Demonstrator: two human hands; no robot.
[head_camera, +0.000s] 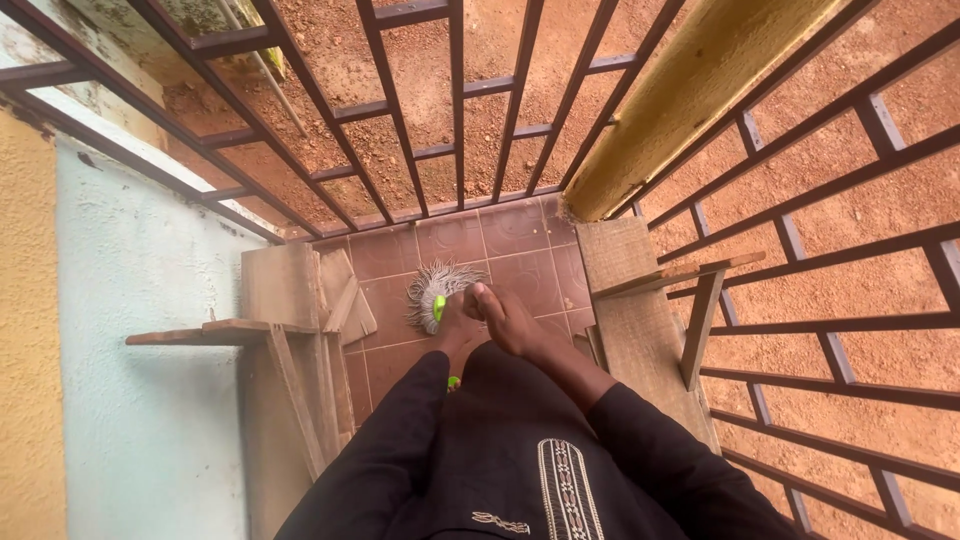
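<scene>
Down on the red tiled floor (510, 235), at twelve o'clock from the body, a small broom (436, 291) with pale splayed bristles and a green handle rests; the left hand (457, 325) is closed round that handle; the right hand (505, 315) touches the left at three o'clock, how far it closes I cannot tell; wooden benches (285, 290) flank at nine and three o'clock; a dark metal railing (455, 120) stands beyond.

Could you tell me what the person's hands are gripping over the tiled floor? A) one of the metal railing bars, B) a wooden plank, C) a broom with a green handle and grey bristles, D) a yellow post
C: both the left hand and right hand close around the green handle of the broom, whose grey bristles fan out on the reddish tiled floor.
</scene>
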